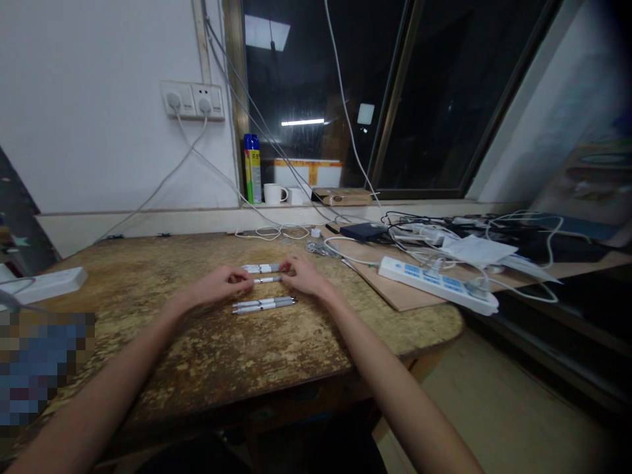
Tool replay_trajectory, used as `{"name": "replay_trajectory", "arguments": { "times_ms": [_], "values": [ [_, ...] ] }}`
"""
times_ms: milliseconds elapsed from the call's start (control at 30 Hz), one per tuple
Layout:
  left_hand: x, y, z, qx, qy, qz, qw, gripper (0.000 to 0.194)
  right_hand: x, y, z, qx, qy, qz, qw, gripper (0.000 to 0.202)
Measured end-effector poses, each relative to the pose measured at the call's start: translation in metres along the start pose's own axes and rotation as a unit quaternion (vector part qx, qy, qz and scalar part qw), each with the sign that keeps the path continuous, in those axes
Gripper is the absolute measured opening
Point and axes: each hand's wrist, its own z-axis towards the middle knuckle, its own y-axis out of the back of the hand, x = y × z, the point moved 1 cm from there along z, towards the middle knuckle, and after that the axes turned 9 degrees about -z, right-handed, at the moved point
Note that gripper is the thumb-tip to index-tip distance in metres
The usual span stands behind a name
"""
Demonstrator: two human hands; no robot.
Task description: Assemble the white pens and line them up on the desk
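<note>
Laid crosswise on the worn tabletop (207, 355) in three rows, one behind another: a far bundle of pens (261, 268), a middle pen (266, 280) and a near bundle of pens (264, 305). Slim and straight throughout, with white barrels turning grey toward the right. At the back, packed closely side by side, too blurred to count, partly hidden at the right. In the middle, set just in front of the far row, with both ends covered. Nearest, well exposed, tight together, dark-tipped at the right, slanting slightly away toward that side.
</note>
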Motion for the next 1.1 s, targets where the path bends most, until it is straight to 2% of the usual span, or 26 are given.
{"name": "replay_trajectory", "arguments": {
  "times_ms": [100, 167, 233, 333, 500, 667, 833, 1000, 1100],
  "values": [
    [0.003, -0.006, 0.005, -0.089, -0.059, 0.063, 0.992, 0.041, 0.004, -0.004, -0.001, 0.023, 0.017, -0.046, 0.999, 0.015],
    [0.004, -0.010, 0.008, -0.124, -0.112, 0.114, 0.979, 0.035, 0.007, -0.004, 0.000, 0.031, 0.032, -0.055, 0.997, 0.013],
    [0.004, -0.013, 0.009, -0.142, -0.145, 0.159, 0.966, 0.030, 0.010, -0.002, 0.002, 0.020, 0.053, -0.046, 0.997, 0.014],
    [0.004, -0.015, 0.009, -0.150, -0.158, 0.178, 0.960, 0.028, 0.013, 0.000, 0.004, -0.007, 0.067, -0.002, 0.998, 0.017],
    [0.003, -0.014, 0.007, -0.144, -0.143, 0.120, 0.972, 0.026, 0.018, -0.005, 0.002, 0.014, 0.065, 0.078, 0.995, 0.022],
    [-0.005, -0.013, 0.004, -0.159, -0.145, 0.197, 0.956, 0.034, 0.021, -0.008, -0.002, 0.028, 0.087, -0.011, 0.996, 0.023],
    [-0.016, -0.020, 0.001, -0.185, -0.107, 0.298, 0.930, 0.026, 0.023, -0.006, 0.002, 0.003, 0.088, -0.069, 0.994, 0.024],
    [-0.018, -0.023, 0.005, -0.196, -0.032, 0.306, 0.931, 0.028, 0.021, -0.006, 0.006, -0.026, 0.082, -0.096, 0.992, 0.028],
    [-0.014, -0.022, 0.008, -0.183, -0.020, 0.296, 0.937, 0.029, 0.020, -0.006, 0.005, -0.043, 0.082, -0.080, 0.992, 0.025]
  ]
}}
